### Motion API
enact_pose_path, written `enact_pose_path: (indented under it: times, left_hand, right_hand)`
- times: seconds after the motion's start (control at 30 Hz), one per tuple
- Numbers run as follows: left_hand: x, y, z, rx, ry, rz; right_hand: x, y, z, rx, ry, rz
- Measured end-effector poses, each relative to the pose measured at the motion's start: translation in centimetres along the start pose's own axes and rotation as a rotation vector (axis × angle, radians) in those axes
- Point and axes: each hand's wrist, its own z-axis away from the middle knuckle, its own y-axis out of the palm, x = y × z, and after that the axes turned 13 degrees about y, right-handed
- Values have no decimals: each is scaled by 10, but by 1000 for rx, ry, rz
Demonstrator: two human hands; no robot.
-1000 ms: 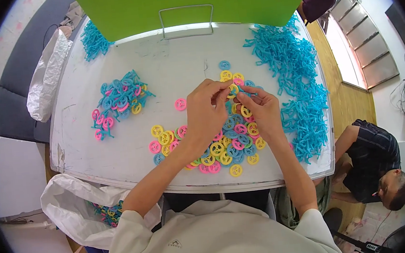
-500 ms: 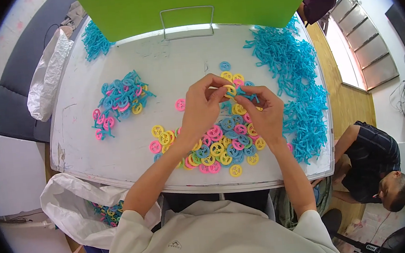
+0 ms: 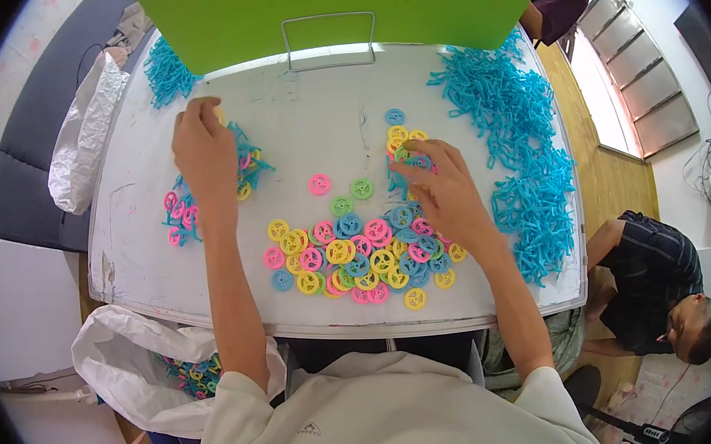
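My left hand (image 3: 204, 151) hovers over the far-left pile of blue stem pieces joined to coloured wheels (image 3: 251, 170). Its fingers are curled, and a bit of a yellow wheel (image 3: 220, 114) shows at the fingertips; the rest is hidden. My right hand (image 3: 453, 192) reaches over the right end of the loose plastic wheels (image 3: 381, 260), which are pink, yellow, blue and green. Its thumb and fingers are apart, close to a blue piece (image 3: 397, 183) and several wheels, and nothing is plainly held.
A long heap of blue stem pieces (image 3: 527, 148) covers the table's right side; a smaller heap (image 3: 169, 73) lies far left. A green board (image 3: 336, 4) with a wire handle stands at the back. A white sack (image 3: 124, 382) sits lower left. A person (image 3: 653, 289) crouches at right.
My hands have parted. The left hand has swung left from the middle to the joined pile, carrying the yellow wheel; the right hand has lowered slightly toward the loose wheels.
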Motion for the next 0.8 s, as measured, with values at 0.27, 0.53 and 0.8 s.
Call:
enact_pose_path:
  times: [0.27,0.53,0.8]
  left_hand:
    - [-28,-3,10,163,136,97]
    - [-70,31,59,790,471,419]
    - [-92,29,45,762,-75,805]
  right_hand:
    - [2,10,-2,10,-34,123]
    - [6,11,-5,22,28,68]
    - [3,8,-10,-146,187,-185]
